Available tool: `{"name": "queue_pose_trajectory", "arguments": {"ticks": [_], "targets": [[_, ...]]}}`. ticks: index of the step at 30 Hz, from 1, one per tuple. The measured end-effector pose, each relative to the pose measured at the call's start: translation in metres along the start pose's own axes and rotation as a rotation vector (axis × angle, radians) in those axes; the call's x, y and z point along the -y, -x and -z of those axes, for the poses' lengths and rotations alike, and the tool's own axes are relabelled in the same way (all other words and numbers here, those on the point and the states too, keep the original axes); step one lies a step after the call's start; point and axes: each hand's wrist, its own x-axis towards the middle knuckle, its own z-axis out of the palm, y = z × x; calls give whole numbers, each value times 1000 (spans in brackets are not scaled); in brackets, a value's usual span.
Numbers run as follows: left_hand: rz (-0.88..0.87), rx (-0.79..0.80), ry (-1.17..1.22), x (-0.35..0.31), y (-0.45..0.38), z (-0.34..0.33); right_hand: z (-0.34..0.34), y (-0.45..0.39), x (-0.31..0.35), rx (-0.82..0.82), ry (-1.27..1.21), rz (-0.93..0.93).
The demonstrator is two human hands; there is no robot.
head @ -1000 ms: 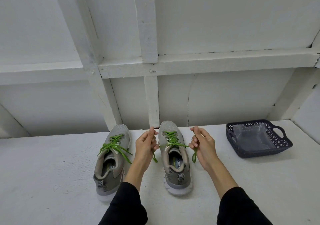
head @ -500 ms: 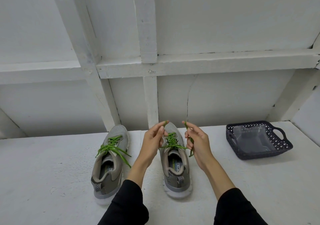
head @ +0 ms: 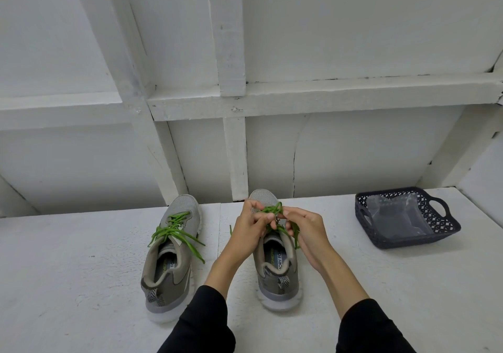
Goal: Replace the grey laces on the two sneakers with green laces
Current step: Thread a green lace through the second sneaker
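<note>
left hand: mine, pinching green lace over right sneaker
right hand: fingers curled round the same lace, close to left hand
right sneaker: on white table, toe to wall, lace crossed between my hands
left sneaker: beside it, green lace threaded, ends loose
basket: dark, far right, clear bag inside

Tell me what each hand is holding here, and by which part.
Both hands, left hand and right hand, pinch the loose ends of the bright green lace over the tongue of the right-side grey mesh sneaker. Which end each holds cannot be told.
</note>
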Motion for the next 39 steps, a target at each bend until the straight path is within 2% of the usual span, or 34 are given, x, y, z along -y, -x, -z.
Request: {"name": "queue_pose_trajectory", "arguments": {"ticks": [2,6,9,12,15,17,19,22,25,27,30,32,35,37,39], "targets": [[-10,4,-40,-3,0,-2,0,0,1,17,-49,-3],[-28,44,-161,-5,0,-2,-2,0,-1,7,10,31],[-17,101,-240,-6,-3,3,-2,-2,-2,50,-108,-13],[36,175,-177,-9,-4,11,-2,-2,-2,114,-162,-17],[123,216,-68,-8,-6,19,1,3,2,211,-80,19],[178,185,6,-5,-11,25,3,8,10,299,198,98],[190,143,47,-2,-14,28,3,9,22,339,643,211],[162,115,81,-4,-12,25,-7,5,31,219,1169,410],[172,51,207,-7,-8,22,-20,7,21,43,1357,571],[201,22,269,-7,-8,24,-22,8,10,-1,1256,654],[246,49,264,-6,-8,26,-20,10,5,-32,998,679],[267,41,206,-6,-9,22,-19,10,3,-50,887,654],[237,-83,175,-2,-7,14,-19,9,-1,-83,726,500],[213,-225,272,5,-2,10,-15,10,1,-145,395,322],[198,-371,501,12,3,11,-7,11,5,-161,-108,124]]}}
